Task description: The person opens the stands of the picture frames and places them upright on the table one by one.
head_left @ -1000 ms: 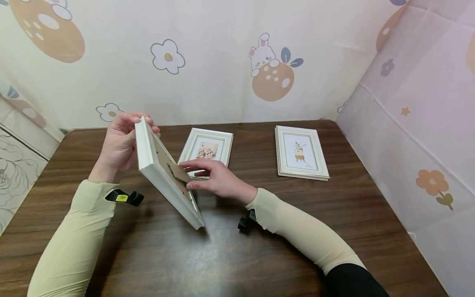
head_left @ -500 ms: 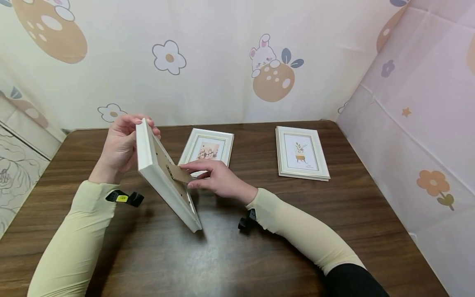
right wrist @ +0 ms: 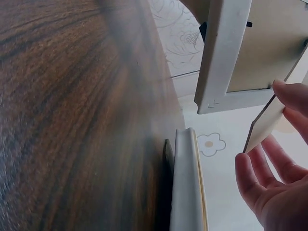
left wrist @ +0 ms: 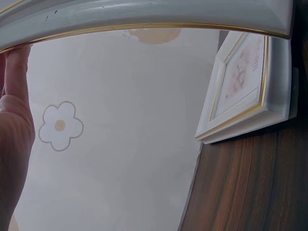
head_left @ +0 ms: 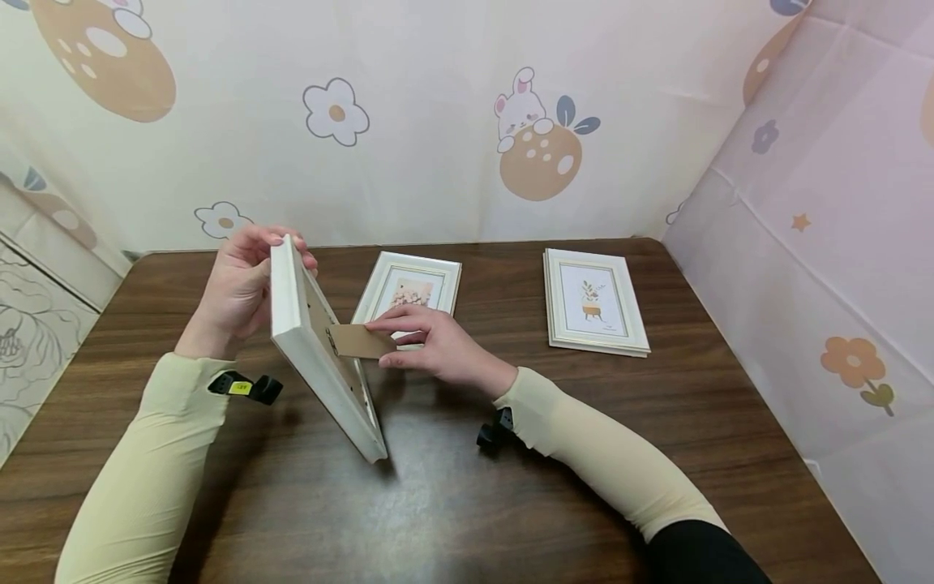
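Note:
My left hand [head_left: 244,284] grips the upper edge of a white picture frame [head_left: 314,349], which stands tilted with its lower corner close to or on the table. The frame's brown back faces right. From that back a tan easel stand [head_left: 362,341] sticks out, hinged on a small metal piece. My right hand [head_left: 445,345] pinches the outer end of this stand between thumb and fingers. In the right wrist view the stand [right wrist: 267,118] lies between thumb and fingertips, and the frame's back [right wrist: 267,43] shows behind it. The left wrist view shows the gold-lined front edge [left wrist: 144,24].
A white picture frame with a pinkish picture [head_left: 416,284] lies on the wooden table [head_left: 467,503] behind my right hand. Farther right lie white frames, seemingly stacked, the top one with a potted-plant print [head_left: 594,300]. A patterned cloth [head_left: 423,178] hangs behind the table.
The easel stand has swung farther out from the frame's back as my right hand moved slightly right with it. The frame has tipped more upright, its lower corner shifting left.

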A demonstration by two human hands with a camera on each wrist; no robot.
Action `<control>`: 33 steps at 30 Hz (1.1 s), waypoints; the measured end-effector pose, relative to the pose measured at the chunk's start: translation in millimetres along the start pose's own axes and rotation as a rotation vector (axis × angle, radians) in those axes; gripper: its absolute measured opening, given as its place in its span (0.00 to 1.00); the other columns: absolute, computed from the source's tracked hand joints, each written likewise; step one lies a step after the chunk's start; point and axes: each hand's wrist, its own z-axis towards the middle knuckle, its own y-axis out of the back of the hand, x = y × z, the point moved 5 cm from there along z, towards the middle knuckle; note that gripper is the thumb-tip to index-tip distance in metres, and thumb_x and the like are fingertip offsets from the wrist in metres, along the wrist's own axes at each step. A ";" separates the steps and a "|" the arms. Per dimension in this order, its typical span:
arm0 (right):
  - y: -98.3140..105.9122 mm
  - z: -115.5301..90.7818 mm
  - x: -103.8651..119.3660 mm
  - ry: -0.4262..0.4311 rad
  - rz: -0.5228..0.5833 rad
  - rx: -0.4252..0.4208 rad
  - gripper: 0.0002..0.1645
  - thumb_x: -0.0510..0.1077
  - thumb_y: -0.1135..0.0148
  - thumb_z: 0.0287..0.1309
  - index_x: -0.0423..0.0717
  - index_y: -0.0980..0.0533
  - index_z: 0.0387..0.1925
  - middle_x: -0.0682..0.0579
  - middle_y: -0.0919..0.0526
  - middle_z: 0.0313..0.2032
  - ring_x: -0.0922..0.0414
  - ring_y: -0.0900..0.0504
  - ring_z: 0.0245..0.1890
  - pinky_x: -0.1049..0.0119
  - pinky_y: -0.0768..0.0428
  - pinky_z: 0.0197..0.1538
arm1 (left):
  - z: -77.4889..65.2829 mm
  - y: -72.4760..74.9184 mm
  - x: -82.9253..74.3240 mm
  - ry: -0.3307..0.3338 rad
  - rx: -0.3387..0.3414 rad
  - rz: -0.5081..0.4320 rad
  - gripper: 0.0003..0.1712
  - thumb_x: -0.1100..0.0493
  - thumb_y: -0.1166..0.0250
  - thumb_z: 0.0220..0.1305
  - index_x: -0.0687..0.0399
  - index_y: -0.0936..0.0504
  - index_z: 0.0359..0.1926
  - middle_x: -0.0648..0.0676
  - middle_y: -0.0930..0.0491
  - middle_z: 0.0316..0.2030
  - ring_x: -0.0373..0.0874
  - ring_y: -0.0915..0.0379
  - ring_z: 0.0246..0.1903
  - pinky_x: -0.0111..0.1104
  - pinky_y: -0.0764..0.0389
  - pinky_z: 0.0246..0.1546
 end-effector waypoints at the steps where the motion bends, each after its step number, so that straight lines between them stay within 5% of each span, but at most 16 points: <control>1: 0.3 -0.2 0.3 0.000 0.006 -0.001 0.26 0.34 0.26 0.53 0.41 0.19 0.56 0.51 0.20 0.53 0.59 0.20 0.51 0.62 0.20 0.55 | -0.2 0.3 -0.2 0.000 0.005 0.003 0.07 0.74 0.42 0.66 0.72 0.23 0.44 0.65 0.20 0.45 0.57 0.18 0.43 0.44 0.17 0.47; 17: 9.6 -3.1 9.2 0.145 -0.285 -0.027 0.26 0.41 0.21 0.49 0.46 0.16 0.52 0.54 0.20 0.50 0.62 0.26 0.53 0.66 0.21 0.52 | -4.6 5.2 -0.8 0.020 0.066 0.025 0.10 0.74 0.42 0.66 0.75 0.24 0.47 0.66 0.22 0.47 0.57 0.18 0.45 0.45 0.18 0.50; 33: 5.9 -4.1 2.7 0.055 -0.188 -0.005 0.27 0.37 0.24 0.52 0.43 0.19 0.56 0.51 0.20 0.54 0.62 0.25 0.55 0.66 0.19 0.51 | -4.4 -1.2 -2.8 0.004 0.043 0.048 0.10 0.73 0.39 0.65 0.74 0.23 0.47 0.66 0.22 0.46 0.57 0.18 0.44 0.43 0.17 0.48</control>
